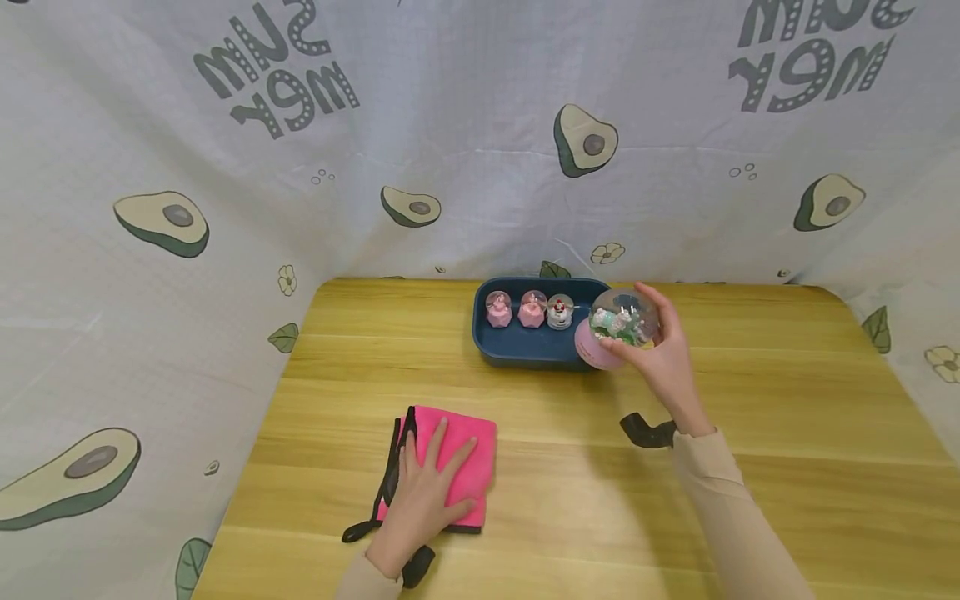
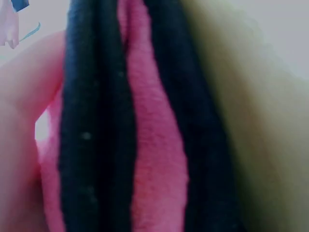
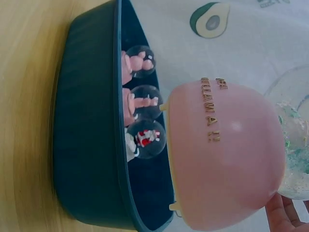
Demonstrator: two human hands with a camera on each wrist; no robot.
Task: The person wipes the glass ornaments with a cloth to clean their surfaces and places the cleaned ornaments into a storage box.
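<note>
My right hand (image 1: pixel 664 350) holds a large snow globe (image 1: pixel 622 317) by its clear dome, thumb on one side and fingers on the other. Its pink base (image 3: pixel 224 154), with raised gold lettering, hangs tilted over the right end of a dark blue tray (image 1: pixel 517 362). Three small snow globes stand in that tray: a pink one (image 1: pixel 498 309) at the left, a second pink one (image 1: pixel 532 309), and a white one (image 1: pixel 559 312) with a red figure. My left hand (image 1: pixel 427 496) rests with spread fingers on a folded pink cloth (image 1: pixel 476 454) edged in black.
The wooden table (image 1: pixel 555 500) backs onto a white curtain (image 1: pixel 480 150) printed with avocados. A black wrist-worn piece (image 1: pixel 647 431) juts out beside the right wrist, and another (image 1: pixel 417 567) beside the left. The cloth's black loop (image 1: pixel 360 530) lies toward the left.
</note>
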